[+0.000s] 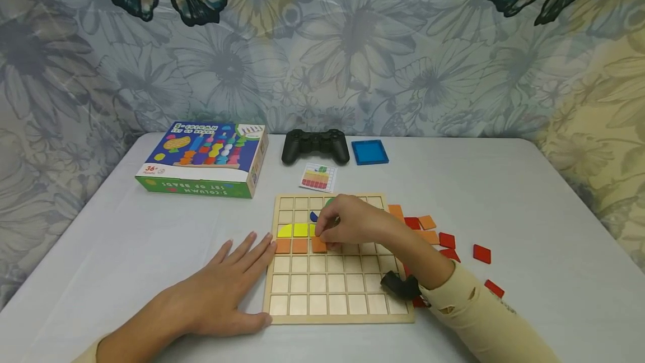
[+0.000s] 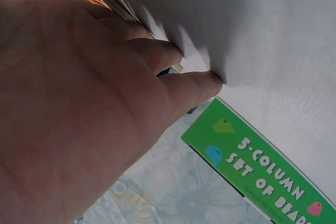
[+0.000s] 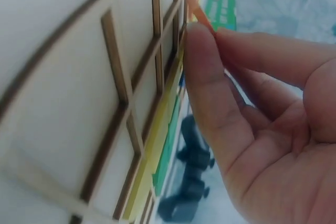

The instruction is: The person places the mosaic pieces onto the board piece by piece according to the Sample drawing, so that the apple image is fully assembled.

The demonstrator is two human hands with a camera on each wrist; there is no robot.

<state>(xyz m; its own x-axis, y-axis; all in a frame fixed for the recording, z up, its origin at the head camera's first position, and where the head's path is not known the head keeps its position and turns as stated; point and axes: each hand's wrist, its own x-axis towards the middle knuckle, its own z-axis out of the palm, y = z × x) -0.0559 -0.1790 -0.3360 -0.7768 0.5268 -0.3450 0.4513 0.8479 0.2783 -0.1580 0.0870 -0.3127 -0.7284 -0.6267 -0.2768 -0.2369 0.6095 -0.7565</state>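
Note:
A wooden grid board [image 1: 339, 318] lies on the white table. Between thumb and index finger my right hand [image 1: 353, 220] pinches an orange square tile [image 1: 319, 245], tilted over the third cell of a row. Two orange tiles [image 1: 291, 246] sit in that row's first cells. The row behind holds yellow tiles [image 1: 300, 230], partly hidden by the right hand. A blue piece [image 1: 313, 216] and a green one [image 1: 330, 201] show farther back. Flat on the table, my left hand [image 1: 227, 284] spreads its fingers, the fingertips and thumb at the board's left edge.
Loose red tiles [image 1: 482, 254] and orange tiles [image 1: 427, 222] lie right of the board, some behind the right forearm. Behind the board are a small pattern card [image 1: 318, 177], a black game controller [image 1: 315, 147] and a blue tray [image 1: 370, 152]. A bead-set box [image 1: 201, 158] stands back left.

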